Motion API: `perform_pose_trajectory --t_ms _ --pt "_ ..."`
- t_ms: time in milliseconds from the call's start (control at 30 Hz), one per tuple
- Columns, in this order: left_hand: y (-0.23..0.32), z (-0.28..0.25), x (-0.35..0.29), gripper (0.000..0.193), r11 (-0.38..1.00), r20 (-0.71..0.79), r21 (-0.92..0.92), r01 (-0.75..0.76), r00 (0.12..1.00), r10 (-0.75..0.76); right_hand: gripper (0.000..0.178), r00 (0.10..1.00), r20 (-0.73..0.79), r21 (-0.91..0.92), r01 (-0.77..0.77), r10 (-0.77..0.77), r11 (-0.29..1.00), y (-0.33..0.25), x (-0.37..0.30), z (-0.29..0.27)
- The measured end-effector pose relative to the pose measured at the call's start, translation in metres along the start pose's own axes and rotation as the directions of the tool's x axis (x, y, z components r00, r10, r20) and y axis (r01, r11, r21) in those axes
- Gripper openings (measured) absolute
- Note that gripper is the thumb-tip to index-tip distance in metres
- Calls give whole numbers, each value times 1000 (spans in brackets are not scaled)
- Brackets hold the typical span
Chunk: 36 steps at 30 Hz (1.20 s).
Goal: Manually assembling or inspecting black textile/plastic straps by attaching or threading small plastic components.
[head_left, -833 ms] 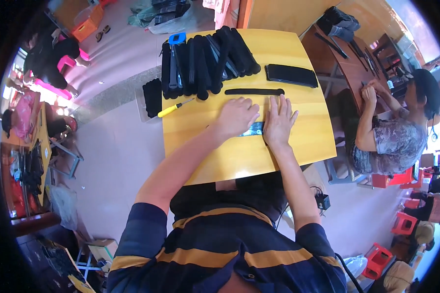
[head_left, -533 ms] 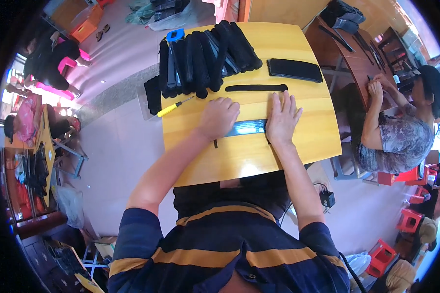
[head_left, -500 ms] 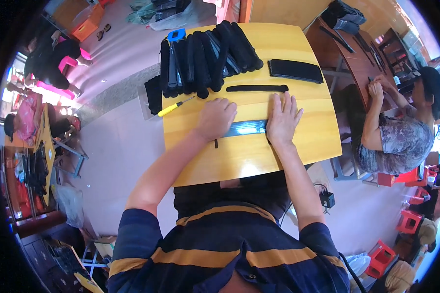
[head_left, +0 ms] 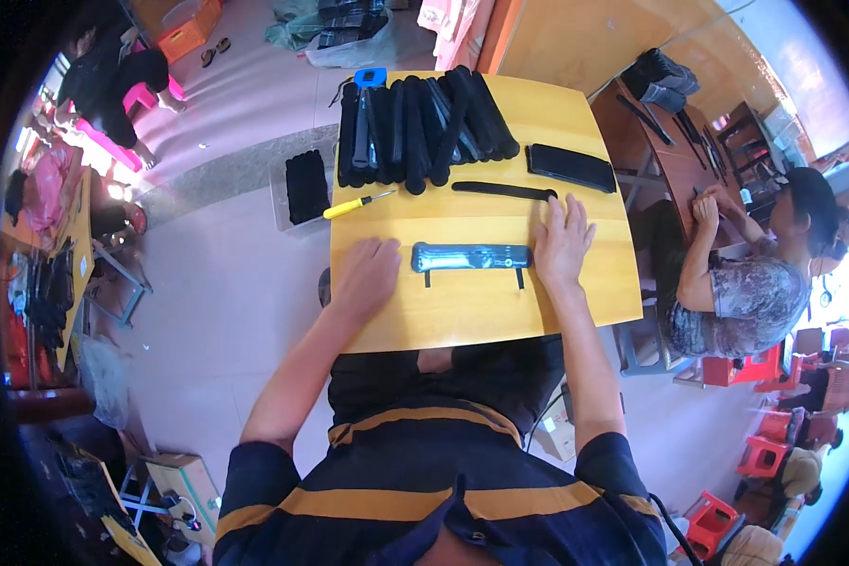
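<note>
A flat, dark strip with a glossy clear surface (head_left: 472,257) lies crosswise on the yellow table (head_left: 481,316). Beyond its left end my left hand (head_left: 366,275) rests near the table edge, fingers slightly bent and holding nothing. At the other end is my right hand (head_left: 562,243), its fingers spread and nothing in them; its palm edge is close to the strip, and I cannot tell if they touch. Above the right fingertips lies a single narrow black strip (head_left: 502,191). Two short black marks (head_left: 427,279) show just below the glossy strip.
Many black strips (head_left: 413,132) are heaped at the table's far side, by a blue box-shaped tool (head_left: 370,77). A yellow-handled screwdriver (head_left: 349,207) and a clear bin (head_left: 283,203) are at left, a black stack (head_left: 571,168) at right. A co-worker (head_left: 750,292) sits at the right table.
My left hand has come off the glossy strip and moved left. My right hand has shifted slightly off its right end, so the whole strip now shows.
</note>
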State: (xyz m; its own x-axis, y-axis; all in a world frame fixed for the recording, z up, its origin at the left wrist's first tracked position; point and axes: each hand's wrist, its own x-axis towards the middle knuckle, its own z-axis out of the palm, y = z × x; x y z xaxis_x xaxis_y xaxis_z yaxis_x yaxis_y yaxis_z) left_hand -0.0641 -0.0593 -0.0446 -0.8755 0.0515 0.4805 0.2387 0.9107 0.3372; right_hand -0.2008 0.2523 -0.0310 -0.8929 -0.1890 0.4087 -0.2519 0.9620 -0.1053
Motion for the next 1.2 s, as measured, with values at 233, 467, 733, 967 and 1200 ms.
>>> perform_pose_trajectory --t_ms 233,467,733,967,1200 --pt "24 -33 -41 15 976 -62 -76 205 976 -209 42 943 29 247 315 -332 916 -64 56 18" --pt "23 -24 -47 15 976 -103 -96 195 973 -205 25 938 148 237 275 -314 932 -72 70 31" --pt "21 -26 -47 15 939 -115 -255 231 957 -266 26 849 481 720 -240 -219 651 -83 14 -69" --pt "81 -40 -31 20 543 154 -755 368 904 -398 23 783 491 854 -347 -381 387 -96 -71 -76" --pt "78 -36 -43 18 657 25 -693 297 920 -390 22 870 278 821 4 -406 571 -107 -88 -78"
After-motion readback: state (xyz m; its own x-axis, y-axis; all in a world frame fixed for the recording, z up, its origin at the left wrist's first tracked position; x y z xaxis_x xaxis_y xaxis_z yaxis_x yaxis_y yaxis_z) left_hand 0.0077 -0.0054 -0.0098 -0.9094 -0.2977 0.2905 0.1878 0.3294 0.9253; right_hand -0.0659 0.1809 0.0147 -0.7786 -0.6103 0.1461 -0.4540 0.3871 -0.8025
